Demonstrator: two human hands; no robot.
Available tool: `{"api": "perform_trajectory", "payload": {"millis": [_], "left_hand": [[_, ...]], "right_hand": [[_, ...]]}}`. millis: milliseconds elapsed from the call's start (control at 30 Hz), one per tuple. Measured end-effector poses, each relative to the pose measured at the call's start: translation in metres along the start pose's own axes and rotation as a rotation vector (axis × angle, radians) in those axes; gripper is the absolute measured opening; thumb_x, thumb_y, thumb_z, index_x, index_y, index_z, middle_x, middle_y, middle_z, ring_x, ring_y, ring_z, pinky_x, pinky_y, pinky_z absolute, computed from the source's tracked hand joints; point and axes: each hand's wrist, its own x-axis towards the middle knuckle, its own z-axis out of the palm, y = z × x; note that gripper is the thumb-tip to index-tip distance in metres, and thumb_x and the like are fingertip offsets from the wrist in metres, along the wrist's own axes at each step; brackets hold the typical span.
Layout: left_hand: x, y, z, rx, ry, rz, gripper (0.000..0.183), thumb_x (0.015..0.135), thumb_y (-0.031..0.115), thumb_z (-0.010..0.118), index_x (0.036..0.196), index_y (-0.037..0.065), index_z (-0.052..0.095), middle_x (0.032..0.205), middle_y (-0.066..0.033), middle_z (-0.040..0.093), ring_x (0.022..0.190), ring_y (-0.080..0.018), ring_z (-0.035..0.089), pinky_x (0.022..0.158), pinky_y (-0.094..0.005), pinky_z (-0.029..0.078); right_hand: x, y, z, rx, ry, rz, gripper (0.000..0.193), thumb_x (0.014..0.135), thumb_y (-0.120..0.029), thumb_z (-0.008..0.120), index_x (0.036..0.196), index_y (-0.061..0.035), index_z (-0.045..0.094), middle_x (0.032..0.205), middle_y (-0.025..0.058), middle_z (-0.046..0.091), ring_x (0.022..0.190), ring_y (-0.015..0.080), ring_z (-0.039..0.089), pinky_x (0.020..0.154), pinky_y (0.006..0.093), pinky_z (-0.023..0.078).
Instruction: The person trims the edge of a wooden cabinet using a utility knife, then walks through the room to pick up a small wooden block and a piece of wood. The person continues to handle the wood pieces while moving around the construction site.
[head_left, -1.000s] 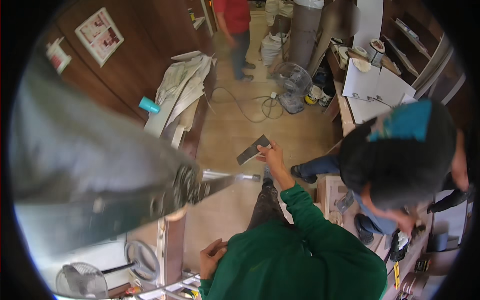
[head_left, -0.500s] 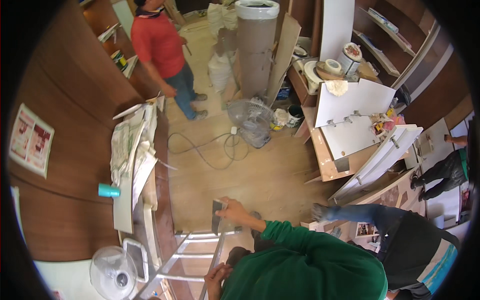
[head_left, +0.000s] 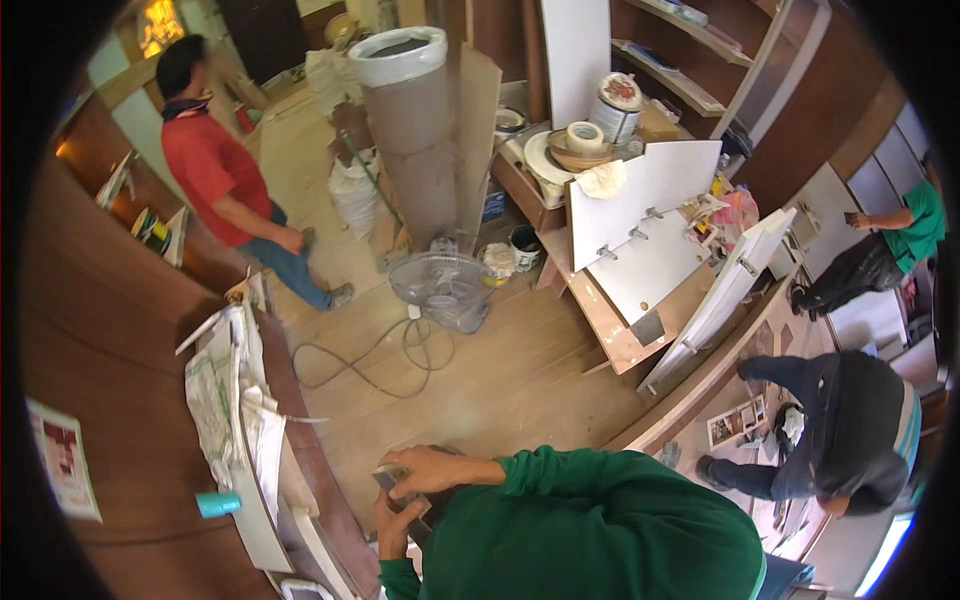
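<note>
Both of my hands are at a small flat grey block (head_left: pixel 385 480), which looks like a sanding block, low in the view in front of my green-sleeved body. My right hand (head_left: pixel 432 471) reaches in from the right, its fingers over the block's top side. From below, my left hand (head_left: pixel 396 524) grips the near end, thumb laid across it. Fingers partly cover the block, so its far face is hidden.
A standing fan (head_left: pixel 440 290) and looped cable lie on the floor ahead. To the right are a workbench (head_left: pixel 610 335) and white panels (head_left: pixel 650 200). Cloth-draped boards (head_left: pixel 215 380) and a teal cup (head_left: pixel 218 504) line the left. Several people work nearby, one in red (head_left: pixel 215 170).
My view has swung right, and the ladder has left it. My left hand has come up onto the block, previously held by my right hand alone. The person in dark clothing has shifted position.
</note>
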Motion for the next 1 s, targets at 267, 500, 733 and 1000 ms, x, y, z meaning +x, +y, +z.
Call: {"api": "perform_trajectory", "payload": {"millis": [267,500,733,1000], "left_hand": [[0.117,0.055,-0.067,0.072,0.175,-0.090,0.042,0.078,0.014,0.073,0.113,-0.003,0.056,0.086,-0.0124,0.068,0.071,-0.0191,0.064,0.068,-0.0297,0.053],[0.243,0.143,-0.203,-0.922,0.198,0.196,0.063,0.093,0.056,0.046,0.124,0.003,0.056,0.111,-0.0136,0.062,0.096,-0.0246,0.061,0.085,-0.0381,0.051],[0.326,0.240,-0.178,-1.036,0.069,0.368,0.075,0.089,0.062,0.048,0.130,-0.002,0.050,0.115,-0.0193,0.060,0.103,-0.0337,0.059,0.084,-0.0470,0.052],[0.428,0.288,-0.249,-0.956,0.262,0.436,0.068,0.091,0.052,0.046,0.130,-0.004,0.048,0.108,-0.0196,0.061,0.095,-0.0304,0.059,0.082,-0.0415,0.051]], "right_hand": [[0.126,0.002,-0.033,-0.179,0.244,-0.094,0.074,0.082,-0.050,0.067,0.129,0.0042,0.050,0.102,0.0249,0.067,0.095,0.0360,0.065,0.086,0.0408,0.051],[0.243,-0.048,-0.081,-0.114,-0.051,-0.002,0.070,0.092,-0.055,0.053,0.123,0.0081,0.055,0.106,0.0241,0.066,0.090,0.0352,0.066,0.082,0.0403,0.052],[0.352,-0.067,-0.056,0.574,-0.233,0.082,0.073,0.097,-0.062,0.037,0.112,0.0051,0.064,0.097,0.0154,0.069,0.086,0.0250,0.067,0.070,0.0339,0.054],[0.469,-0.063,-0.142,0.299,-0.344,0.055,0.046,0.094,-0.040,0.057,0.115,-0.0001,0.064,0.098,0.0147,0.069,0.079,0.0211,0.068,0.065,0.0325,0.055]]}}
